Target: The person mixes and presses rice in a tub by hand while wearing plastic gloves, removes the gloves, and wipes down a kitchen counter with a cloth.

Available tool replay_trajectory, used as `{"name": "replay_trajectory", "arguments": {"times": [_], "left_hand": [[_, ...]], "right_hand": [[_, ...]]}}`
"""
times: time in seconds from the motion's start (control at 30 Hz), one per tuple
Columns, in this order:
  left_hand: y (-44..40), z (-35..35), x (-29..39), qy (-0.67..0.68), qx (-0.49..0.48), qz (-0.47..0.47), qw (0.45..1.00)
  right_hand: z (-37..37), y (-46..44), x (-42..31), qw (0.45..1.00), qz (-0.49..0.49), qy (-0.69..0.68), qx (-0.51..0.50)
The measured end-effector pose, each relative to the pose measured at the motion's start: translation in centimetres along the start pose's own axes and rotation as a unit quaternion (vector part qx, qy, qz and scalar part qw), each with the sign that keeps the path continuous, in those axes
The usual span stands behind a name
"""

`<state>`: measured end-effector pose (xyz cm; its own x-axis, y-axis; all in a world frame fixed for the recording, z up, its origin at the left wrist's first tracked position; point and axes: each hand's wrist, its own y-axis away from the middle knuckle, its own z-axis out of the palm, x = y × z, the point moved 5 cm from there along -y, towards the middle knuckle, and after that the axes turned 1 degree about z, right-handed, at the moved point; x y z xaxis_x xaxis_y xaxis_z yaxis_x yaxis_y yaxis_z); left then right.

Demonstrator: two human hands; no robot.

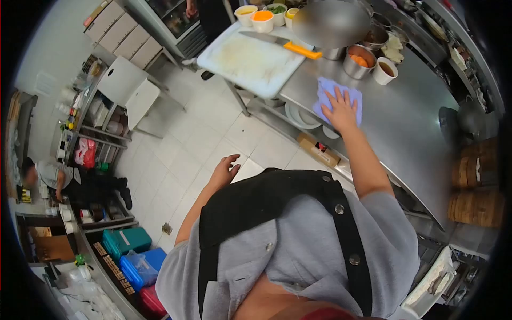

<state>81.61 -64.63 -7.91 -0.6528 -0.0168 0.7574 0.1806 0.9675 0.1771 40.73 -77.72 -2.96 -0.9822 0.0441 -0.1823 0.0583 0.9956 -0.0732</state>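
My right hand (341, 110) lies with spread fingers on a folded lavender cloth (323, 92), pressing it against the steel counter (402, 125) near its front edge. Over the floor, away from the counter, hangs my left hand (226, 170), its fingers loosely bent and apart with nothing in them. Left of the cloth is a stained white cutting board (256, 61). A knife (301, 50) with an orange handle lies across the board's right part. Behind the cloth stand a steel pot with orange pieces (359, 61) and a white cup of brown liquid (384, 71).
White tubs of food (262, 21) and a large blurred steel bowl (330, 24) stand at the counter's back. Bamboo steamers (474, 184) are stacked at right. Plates (301, 116) sit on the shelf below. A white chair (128, 85) and another person (58, 178) are at left.
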Motion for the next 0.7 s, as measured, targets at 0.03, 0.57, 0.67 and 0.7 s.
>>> {"name": "replay_trajectory", "arguments": {"times": [0.03, 0.57, 0.67, 0.7], "left_hand": [[-1.6, 0.5, 1.5, 0.0, 0.001, 0.013, 1.0], [-19.9, 21.4, 27.0, -0.112, 0.004, 0.359, 0.927], [-20.9, 20.9, 26.1, -0.213, 0.01, 0.362, 0.908], [-21.6, 20.9, 25.6, -0.255, 0.005, 0.356, 0.899]], "right_hand": [[0.1, 1.0, 1.3, 1.0, 0.01, 0.012, 0.014], [1.2, 2.9, 5.2, 0.985, -0.006, -0.116, 0.13], [1.1, 2.5, 5.0, 0.99, -0.011, -0.128, 0.063], [1.0, 2.2, 4.9, 0.988, -0.009, -0.138, 0.064]]}}
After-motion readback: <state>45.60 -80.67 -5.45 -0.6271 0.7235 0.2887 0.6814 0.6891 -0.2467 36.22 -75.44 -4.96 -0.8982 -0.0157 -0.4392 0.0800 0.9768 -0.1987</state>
